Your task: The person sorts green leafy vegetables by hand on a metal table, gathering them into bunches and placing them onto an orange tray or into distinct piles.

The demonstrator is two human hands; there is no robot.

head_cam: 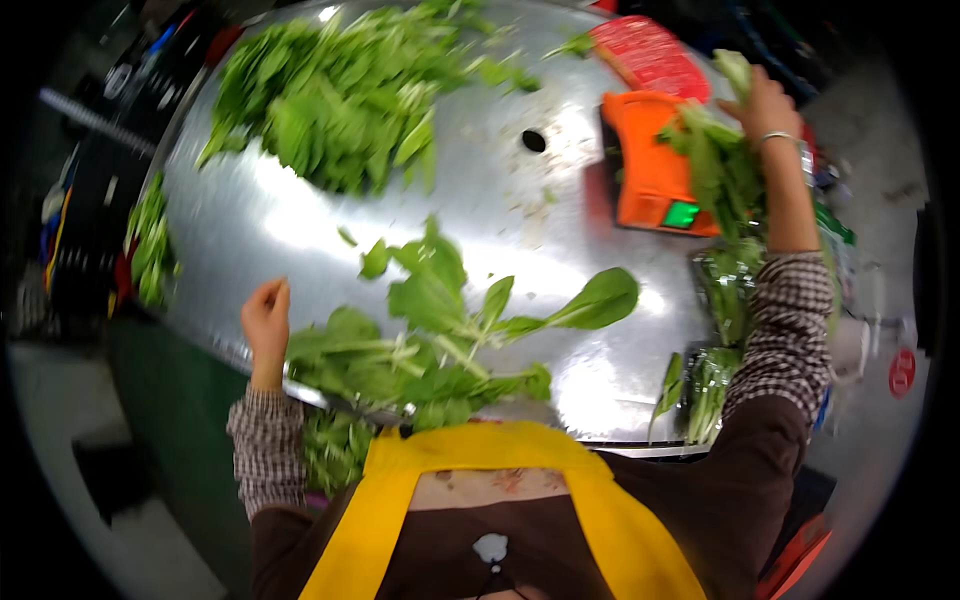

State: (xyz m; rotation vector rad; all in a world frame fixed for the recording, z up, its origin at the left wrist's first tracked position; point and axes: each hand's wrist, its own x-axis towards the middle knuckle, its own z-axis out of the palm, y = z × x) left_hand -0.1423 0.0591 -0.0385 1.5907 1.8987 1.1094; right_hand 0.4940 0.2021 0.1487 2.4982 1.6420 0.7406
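Note:
My right hand is closed around the pale stems of a bunch of leafy greens. Its leaves hang down over the right side of an orange digital scale with a lit green display. My left hand hovers at the left front edge of the metal table, its fingers curled together and nothing visible in them. Just right of that hand, loose leafy greens are strewn along the front of the table. A large heap of the same greens covers the back left.
A stack of red printed film or packaging sits behind the scale. Clear-wrapped packs of greens line the right edge. The metal table has a dark round hole. More greens sit beyond its left edge, others below the front.

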